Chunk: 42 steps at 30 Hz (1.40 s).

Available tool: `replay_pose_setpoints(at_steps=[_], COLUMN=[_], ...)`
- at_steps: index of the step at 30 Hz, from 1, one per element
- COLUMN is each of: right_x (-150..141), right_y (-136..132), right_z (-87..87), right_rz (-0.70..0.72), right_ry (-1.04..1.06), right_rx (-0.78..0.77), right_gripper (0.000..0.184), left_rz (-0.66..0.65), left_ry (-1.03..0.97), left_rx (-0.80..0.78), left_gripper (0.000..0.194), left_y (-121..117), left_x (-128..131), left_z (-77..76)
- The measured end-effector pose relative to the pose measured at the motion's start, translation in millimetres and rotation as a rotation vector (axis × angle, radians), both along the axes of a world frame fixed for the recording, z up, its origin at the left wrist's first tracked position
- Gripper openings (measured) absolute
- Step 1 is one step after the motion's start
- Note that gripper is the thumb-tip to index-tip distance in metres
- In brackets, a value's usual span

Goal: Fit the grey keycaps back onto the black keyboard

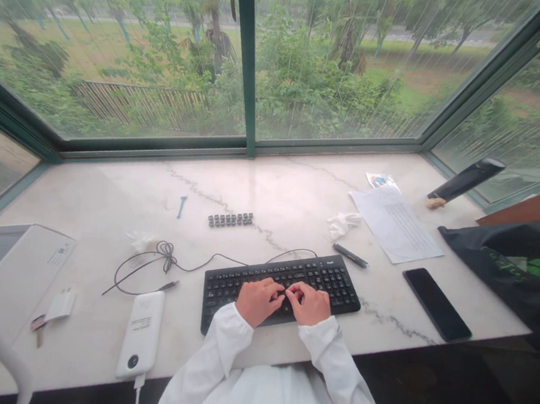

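A black keyboard (343, 287) lies at a slant on the pale marble-look sill near its front edge. Above its lower middle keys, my left hand (257, 299) and my right hand (308, 302) meet with thumbs and forefingers pinched together. Something small and dark shows between the fingertips, too small to name. My hands hide part of the lower key rows. Behind the keyboard, loose black keycaps (230, 220) stand in two neat rows. A small blue tool (181, 207) lies to their left.
Left are a coiled cable (167, 252), white power bank (141, 336), white adapter (61, 304), key (38, 329) and white box (15, 278). Right are a pen (350, 255), crumpled white gloves or tissue (342, 224), paper (400, 225), phone (437, 305) and dark bag (519, 260).
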State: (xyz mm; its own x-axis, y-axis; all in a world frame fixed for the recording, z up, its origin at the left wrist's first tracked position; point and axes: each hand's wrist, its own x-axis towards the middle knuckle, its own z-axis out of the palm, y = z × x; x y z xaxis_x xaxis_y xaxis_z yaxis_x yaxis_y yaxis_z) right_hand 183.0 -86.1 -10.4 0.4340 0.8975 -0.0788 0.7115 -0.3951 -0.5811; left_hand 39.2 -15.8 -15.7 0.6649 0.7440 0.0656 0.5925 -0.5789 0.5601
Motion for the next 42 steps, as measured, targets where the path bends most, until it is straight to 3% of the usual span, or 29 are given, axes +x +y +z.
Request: replay_pose_setpoints(at_steps=[24,33,42], right_x=[-1,-2,2], right_y=[-1,3,8], right_z=[3.8,5.3,10.2], right_rz=[0.011,-0.041,-0.044], right_ry=[0.003,-0.007,0.034], right_rx=[-0.037,-0.109,-0.181], right_gripper=[0.017,0.012,0.008], left_rz=[-0.037,-0.066,-0.003], left_ry=[0.008,0.081,0.212], left_rx=[-0.043,-0.013,-0.023], left_gripper=[0.02,0.02,0.029], left_y=[3,2,-4], left_x=[-3,-1,7], left_z=[-4.2,6.2,20.4])
